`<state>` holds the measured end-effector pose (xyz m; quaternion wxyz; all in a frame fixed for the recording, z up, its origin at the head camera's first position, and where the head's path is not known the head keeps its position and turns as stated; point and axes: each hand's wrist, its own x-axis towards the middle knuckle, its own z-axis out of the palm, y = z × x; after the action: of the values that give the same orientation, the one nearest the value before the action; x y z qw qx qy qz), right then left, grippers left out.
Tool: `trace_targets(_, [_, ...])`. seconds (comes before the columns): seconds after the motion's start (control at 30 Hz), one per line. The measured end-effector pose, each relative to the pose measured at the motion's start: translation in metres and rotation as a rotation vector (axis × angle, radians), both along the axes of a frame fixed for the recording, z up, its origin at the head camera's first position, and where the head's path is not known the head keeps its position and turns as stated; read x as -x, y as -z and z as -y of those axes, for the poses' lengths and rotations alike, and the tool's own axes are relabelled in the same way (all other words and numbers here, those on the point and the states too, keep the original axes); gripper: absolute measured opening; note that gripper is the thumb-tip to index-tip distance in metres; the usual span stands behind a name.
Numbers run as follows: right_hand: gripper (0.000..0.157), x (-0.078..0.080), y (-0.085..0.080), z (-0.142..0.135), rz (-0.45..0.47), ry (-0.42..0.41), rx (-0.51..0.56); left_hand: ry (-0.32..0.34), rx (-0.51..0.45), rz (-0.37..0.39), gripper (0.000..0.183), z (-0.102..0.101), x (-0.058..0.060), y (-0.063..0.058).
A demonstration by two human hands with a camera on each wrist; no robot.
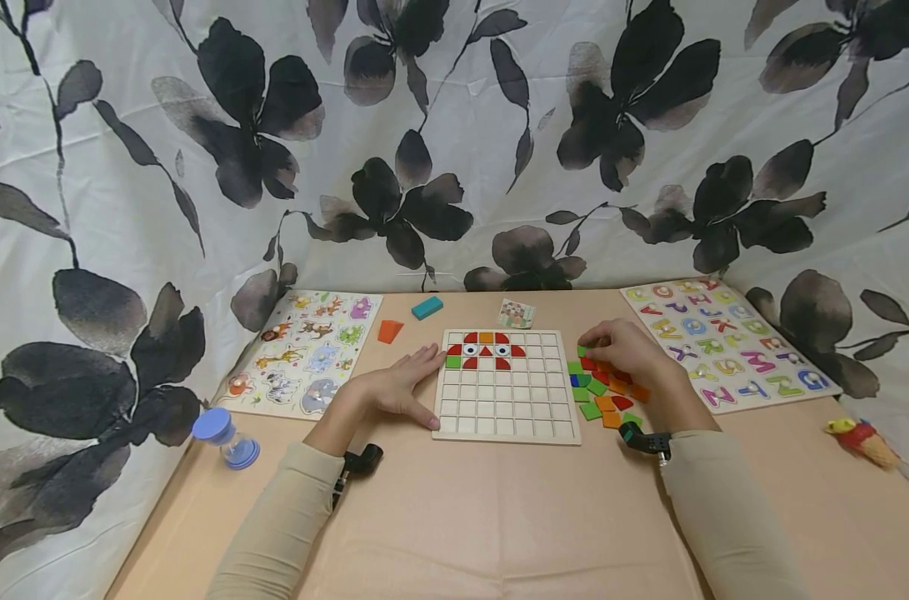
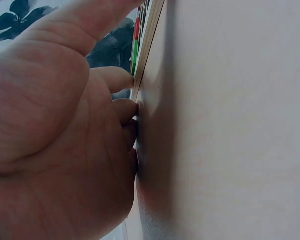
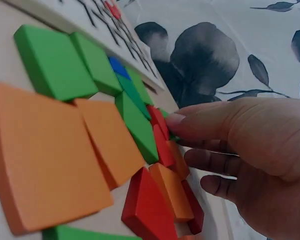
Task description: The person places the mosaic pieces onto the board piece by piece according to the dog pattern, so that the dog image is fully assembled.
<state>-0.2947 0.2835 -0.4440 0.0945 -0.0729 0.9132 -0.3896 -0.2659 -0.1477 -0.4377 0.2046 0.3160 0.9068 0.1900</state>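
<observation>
**While the Grid Board Is Steadied, a Piece Is Sought in the Pile**

Although several red, orange, green and eye-marked pieces are set in the upper rows of the grid board (image 1: 510, 408), most of its cells are unfilled. The step in hand is judged to be the picking of another tile from the loose pile (image 1: 598, 387), which is spread beside the board's right edge. By the left hand (image 1: 397, 387), fingers extended and nothing grasped, the board's left edge is touched. Over the far end of the pile the right hand (image 1: 625, 350) is bent, its thumb at a green piece (image 1: 583, 352); whether that piece is pinched cannot be told. Next, a secure pinch, a lift and a careful alignment with a cell would seem to be called for.

The pale bench (image 1: 514, 517) is also occupied by an animal sheet (image 1: 304, 342), a letter sheet (image 1: 731, 346), a small card (image 1: 516, 313), a blue block (image 1: 427, 307), an orange-red block (image 1: 390, 331), a sand timer (image 1: 229, 439) and a small toy (image 1: 865, 442). Behind it, a white cloth (image 1: 499, 125) printed with dark flowers is hung.
</observation>
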Motion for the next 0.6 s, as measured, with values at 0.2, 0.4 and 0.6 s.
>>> trace_targets(0.2, [0.021, -0.001, 0.003, 0.000, -0.036, 0.000, -0.016, -0.008, 0.001, 0.009, 0.123, 0.000, 0.000, 0.000])
trace_targets(0.4, [0.018, -0.001, -0.002, 0.004, -0.060, 0.034, 0.076, -0.011, 0.009, 0.009, 0.123, -0.001, 0.001, 0.000])
trace_targets(0.6, [0.020, -0.001, -0.015, 0.025, -0.176, 0.017, 0.183, -0.010, 0.005, 0.011, 0.122, -0.001, 0.000, -0.001])
